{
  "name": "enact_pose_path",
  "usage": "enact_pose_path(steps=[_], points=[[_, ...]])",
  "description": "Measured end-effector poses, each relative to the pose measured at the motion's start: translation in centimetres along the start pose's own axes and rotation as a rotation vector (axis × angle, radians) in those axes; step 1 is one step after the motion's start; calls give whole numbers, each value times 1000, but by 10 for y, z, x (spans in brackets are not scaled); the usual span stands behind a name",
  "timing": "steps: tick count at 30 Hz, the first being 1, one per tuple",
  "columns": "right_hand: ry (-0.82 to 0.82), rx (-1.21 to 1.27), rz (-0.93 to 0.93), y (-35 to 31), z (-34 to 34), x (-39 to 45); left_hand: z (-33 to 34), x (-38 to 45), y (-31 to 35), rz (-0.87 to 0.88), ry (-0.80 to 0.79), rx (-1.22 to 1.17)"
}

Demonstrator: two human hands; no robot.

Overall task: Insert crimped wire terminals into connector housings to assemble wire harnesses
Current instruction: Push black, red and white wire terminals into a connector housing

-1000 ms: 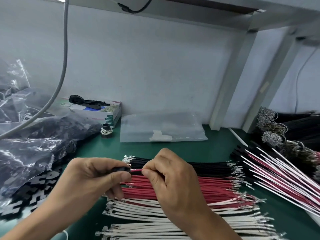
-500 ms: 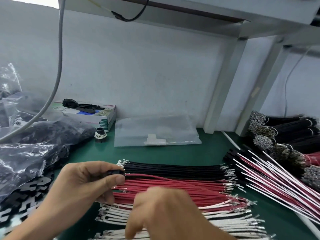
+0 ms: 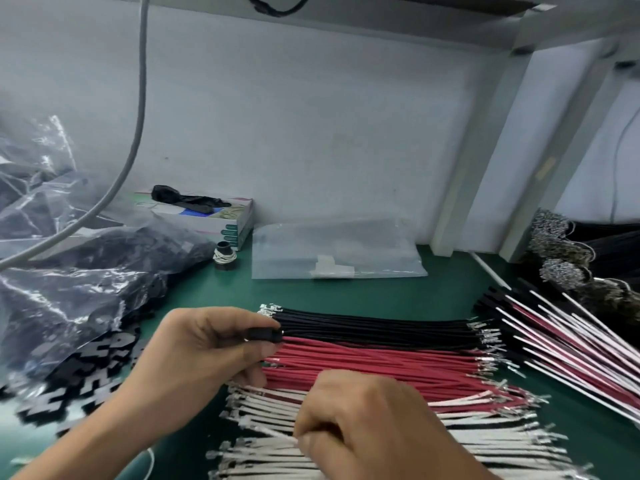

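My left hand (image 3: 204,351) pinches a small black connector housing (image 3: 265,335) between thumb and forefinger, and a red wire runs out of it to the right. Below it lie three rows of crimped wires on the green mat: black wires (image 3: 374,325), red wires (image 3: 381,370) and white wires (image 3: 263,455). My right hand (image 3: 363,424) is down on the white row, its fingertips curled around one white wire at the left end.
A pile of finished harnesses (image 3: 568,337) fans out at the right, with bundled black wires (image 3: 585,251) behind. Loose black housings (image 3: 79,379) and plastic bags (image 3: 79,278) fill the left. A clear bag (image 3: 332,251) and a box (image 3: 214,216) sit by the wall.
My right hand left the housing, where it was pushing in the red wire, and dropped toward me onto the white wires. My left hand kept holding the housing.
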State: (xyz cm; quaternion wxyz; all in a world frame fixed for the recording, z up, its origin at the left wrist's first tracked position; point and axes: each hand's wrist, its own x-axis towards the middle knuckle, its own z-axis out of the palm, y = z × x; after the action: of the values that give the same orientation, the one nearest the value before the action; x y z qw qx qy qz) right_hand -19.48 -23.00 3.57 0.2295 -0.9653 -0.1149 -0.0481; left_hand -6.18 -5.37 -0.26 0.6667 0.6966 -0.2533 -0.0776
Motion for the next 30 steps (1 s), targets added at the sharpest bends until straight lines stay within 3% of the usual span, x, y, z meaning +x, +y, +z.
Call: enact_pose_path(steps=[4,13,22,30], points=[[256,111,73,1,-5,3,-2,-2,6,-48,-45,-42],[578,-107,9,14,4,6,-5,-5,14,-73,-70,-102],[695,-121,-147,19,5,7,-5,-6,17,-69,-68,-115],[686,-324,-148,18,7,9,-4,-9,20,-72,-140,-76]])
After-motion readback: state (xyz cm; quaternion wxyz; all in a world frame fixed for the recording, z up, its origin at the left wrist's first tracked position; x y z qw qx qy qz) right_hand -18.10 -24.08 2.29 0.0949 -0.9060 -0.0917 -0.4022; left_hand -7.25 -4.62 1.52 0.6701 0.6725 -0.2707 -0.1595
